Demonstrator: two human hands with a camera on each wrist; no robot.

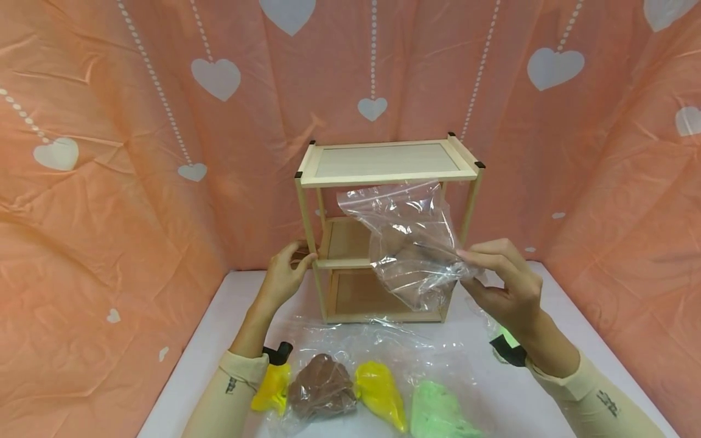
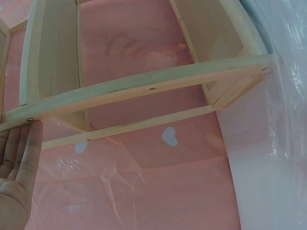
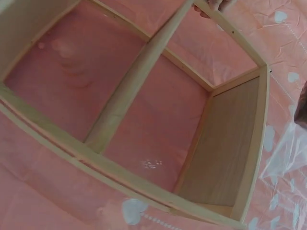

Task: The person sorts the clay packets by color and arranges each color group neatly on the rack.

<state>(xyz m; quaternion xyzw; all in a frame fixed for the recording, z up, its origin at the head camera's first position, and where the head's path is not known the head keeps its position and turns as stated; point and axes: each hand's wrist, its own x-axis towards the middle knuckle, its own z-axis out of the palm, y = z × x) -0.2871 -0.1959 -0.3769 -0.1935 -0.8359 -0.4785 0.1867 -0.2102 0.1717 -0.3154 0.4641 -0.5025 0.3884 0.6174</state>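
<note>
A small wooden shelf rack [image 1: 334, 263] with black corner caps stands upright at the back of the table. My left hand [image 1: 285, 271] grips its left front post at middle-shelf height, thumb in front; in the left wrist view those fingers [image 2: 19, 167] lie against the post. My right hand [image 1: 509, 283] pinches the edge of a clear zip bag [image 1: 405, 207], held up in front of the rack's right side. Whether the see-through bag contains anything, I cannot tell. Part of the bag [image 3: 288, 153] appears at the right edge of the right wrist view.
In the foreground lie clear bags with a yellow item [image 1: 272, 389], a brown item [image 1: 322, 386], another yellow item [image 1: 380, 392] and a light green item [image 1: 438, 410]. Something green [image 1: 509, 336] lies behind my right wrist. A pink heart-printed curtain [image 1: 372, 73] surrounds the white table [image 1: 205, 340].
</note>
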